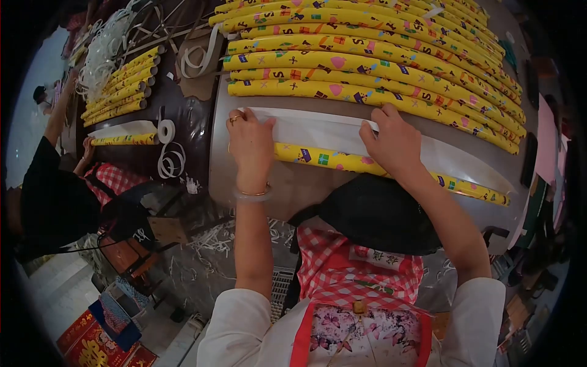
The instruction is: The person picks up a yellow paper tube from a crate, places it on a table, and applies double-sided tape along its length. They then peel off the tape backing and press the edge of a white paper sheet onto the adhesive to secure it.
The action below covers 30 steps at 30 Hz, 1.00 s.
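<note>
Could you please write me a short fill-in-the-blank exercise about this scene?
1. The person's left hand and right hand are at the far edge of a sheet whose upward side is ____.
2. The printed roll along the sheet's near side has a ____ background.
3. The ring is on the person's ____ hand.
4. The co-worker's sleeve at the picture's left is ____.

Missing words: white; yellow; left; black.

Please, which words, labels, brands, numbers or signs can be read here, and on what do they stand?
"S", repeated on the yellow rolls.
Checked apron: characters on its pale patch, too blurred to read.
Red sheet, lower left: gold lettering, too blurred.
Black fabric at left: white marks, too small.
</note>
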{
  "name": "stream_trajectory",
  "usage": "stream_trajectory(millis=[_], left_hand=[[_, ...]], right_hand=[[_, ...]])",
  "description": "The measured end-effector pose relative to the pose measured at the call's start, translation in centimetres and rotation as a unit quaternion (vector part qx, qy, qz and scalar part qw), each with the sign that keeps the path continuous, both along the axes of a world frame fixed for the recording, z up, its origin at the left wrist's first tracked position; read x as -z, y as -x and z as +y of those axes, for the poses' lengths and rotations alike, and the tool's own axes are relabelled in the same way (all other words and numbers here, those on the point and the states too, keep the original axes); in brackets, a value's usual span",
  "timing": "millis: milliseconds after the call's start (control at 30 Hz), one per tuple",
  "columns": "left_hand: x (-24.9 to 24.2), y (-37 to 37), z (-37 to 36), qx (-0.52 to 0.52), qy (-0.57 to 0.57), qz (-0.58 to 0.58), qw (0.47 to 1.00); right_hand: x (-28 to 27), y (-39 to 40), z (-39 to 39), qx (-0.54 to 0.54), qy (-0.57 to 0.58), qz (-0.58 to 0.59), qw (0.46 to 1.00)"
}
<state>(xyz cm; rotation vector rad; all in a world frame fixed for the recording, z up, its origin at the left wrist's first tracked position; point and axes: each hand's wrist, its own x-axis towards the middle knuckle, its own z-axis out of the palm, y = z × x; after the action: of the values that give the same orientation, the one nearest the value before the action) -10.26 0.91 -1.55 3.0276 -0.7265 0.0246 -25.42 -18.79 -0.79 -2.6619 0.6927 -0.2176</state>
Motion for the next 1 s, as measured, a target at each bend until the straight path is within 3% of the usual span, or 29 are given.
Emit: stream_trajectory(millis=[333, 400, 533, 700, 1000], left_hand=[[-0.1, 0.1, 0.1, 0.012, 0.013, -0.006, 1.0], [-0.1, 0.2, 0.0, 0.006, 0.04, -0.011, 0.999], [0.1, 0.1, 0.2, 0.013, 0.046, -0.019, 0.999], [0.1, 0.1, 0.2, 0.04, 0.0, -0.043, 0.998], [0.0, 0.2, 0.1, 0.017, 0.017, -0.026, 0.999]], right_hand=[[-0.3, 0.6, 0.2, 0.001, -0.019, -0.024, 1.0], [-1.0, 0.7, 0.3, 0.019, -0.084, 0.008, 0.996], [-2.5, 0.7, 0.4, 0.013, -0.104, 0.003, 0.994], [-2.8, 0.4, -0.1, 0.025, -0.195, 0.028, 0.98], [-2.1, 0.0, 0.0, 0.037, -0.145, 0.034, 0.988]])
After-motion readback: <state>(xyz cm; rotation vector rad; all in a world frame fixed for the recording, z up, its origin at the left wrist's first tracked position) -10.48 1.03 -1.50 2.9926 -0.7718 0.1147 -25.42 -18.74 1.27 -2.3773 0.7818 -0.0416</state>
